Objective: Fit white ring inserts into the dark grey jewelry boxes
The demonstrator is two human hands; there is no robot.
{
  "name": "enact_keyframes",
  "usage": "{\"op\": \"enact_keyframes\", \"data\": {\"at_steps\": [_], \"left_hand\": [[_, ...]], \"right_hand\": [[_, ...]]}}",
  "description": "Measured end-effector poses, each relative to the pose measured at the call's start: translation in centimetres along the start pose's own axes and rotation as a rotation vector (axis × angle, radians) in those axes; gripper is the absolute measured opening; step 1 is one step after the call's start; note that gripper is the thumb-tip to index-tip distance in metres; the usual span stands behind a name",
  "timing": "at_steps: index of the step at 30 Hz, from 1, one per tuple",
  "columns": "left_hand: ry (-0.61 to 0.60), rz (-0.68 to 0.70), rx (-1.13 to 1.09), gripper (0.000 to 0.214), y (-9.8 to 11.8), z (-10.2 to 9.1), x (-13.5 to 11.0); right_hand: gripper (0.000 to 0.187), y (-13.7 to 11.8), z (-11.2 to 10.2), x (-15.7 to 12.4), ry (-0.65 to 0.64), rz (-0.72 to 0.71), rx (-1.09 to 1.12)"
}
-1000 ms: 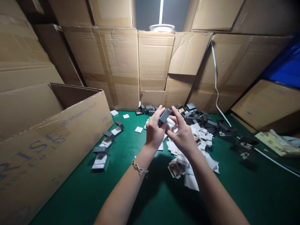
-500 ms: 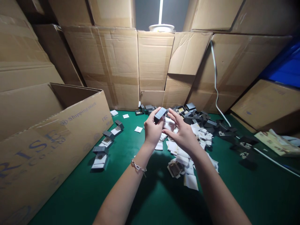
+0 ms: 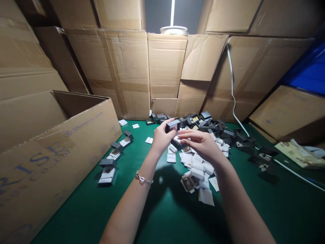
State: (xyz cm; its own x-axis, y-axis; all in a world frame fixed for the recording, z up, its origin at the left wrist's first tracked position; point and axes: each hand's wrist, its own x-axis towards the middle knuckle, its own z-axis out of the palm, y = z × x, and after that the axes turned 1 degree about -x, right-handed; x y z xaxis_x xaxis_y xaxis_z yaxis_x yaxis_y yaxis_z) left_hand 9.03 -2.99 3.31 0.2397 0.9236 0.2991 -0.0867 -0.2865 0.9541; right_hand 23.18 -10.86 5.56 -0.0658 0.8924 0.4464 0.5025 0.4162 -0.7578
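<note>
My left hand (image 3: 162, 135) is closed around a small dark jewellery box (image 3: 173, 125), its lid raised above the thumb. At the box's lower part, a white insert (image 3: 178, 140) shows under the fingertips of my right hand (image 3: 196, 140), whose thumb and fingers are pinched together on it. Part of the insert is hidden by those fingers. Below and right of the box lies a heap of white paper inserts (image 3: 197, 168). Behind the hands spreads a pile of dark small boxes (image 3: 220, 128), several with lids up.
Three opened boxes with white inserts (image 3: 107, 174) stand in a row at left, beside a large open carton (image 3: 83, 118). Stacked cartons (image 3: 127, 74) wall off the back of the green table (image 3: 83, 210). A white cable (image 3: 232, 78) runs down the right side.
The jewellery box has tilted so that its lid's inner side faces me. My right hand has lowered and turned flatter, its fingers closing over the white insert.
</note>
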Motion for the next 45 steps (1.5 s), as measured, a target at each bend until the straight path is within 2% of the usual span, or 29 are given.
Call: {"op": "enact_keyframes", "data": {"at_steps": [6,13,21,30,34,40,45], "left_hand": [[-0.019,-0.040,0.097,0.052,-0.1,-0.4,0.2],[-0.043,-0.064,0.076,0.052,-0.6,-0.6,0.4],[-0.040,-0.127,0.083,0.056,-0.4,-0.6,0.5],[-0.034,-0.127,0.114,0.057,-0.3,-0.8,0.5],[-0.060,-0.174,0.054,0.060,-0.3,-0.8,0.6],[-0.150,-0.232,-0.034,0.063,0.1,-0.8,0.4],[-0.151,-0.217,-0.093,0.057,0.5,-1.1,0.3]], "right_hand": [[0.016,-0.8,0.4,-0.1,0.001,-0.096,-0.102],[0.014,-0.7,0.7,-0.1,0.020,-0.250,-0.204],[0.011,-0.9,1.3,-0.4,0.039,-0.279,-0.287],[0.009,-1.1,1.6,-0.4,0.050,-0.317,-0.348],[0.010,-1.1,1.6,-0.4,0.018,-0.264,-0.315],[0.013,-1.1,1.0,-0.5,-0.054,-0.103,-0.215],[0.028,-1.1,0.0,-0.4,-0.106,0.031,-0.084]]}}
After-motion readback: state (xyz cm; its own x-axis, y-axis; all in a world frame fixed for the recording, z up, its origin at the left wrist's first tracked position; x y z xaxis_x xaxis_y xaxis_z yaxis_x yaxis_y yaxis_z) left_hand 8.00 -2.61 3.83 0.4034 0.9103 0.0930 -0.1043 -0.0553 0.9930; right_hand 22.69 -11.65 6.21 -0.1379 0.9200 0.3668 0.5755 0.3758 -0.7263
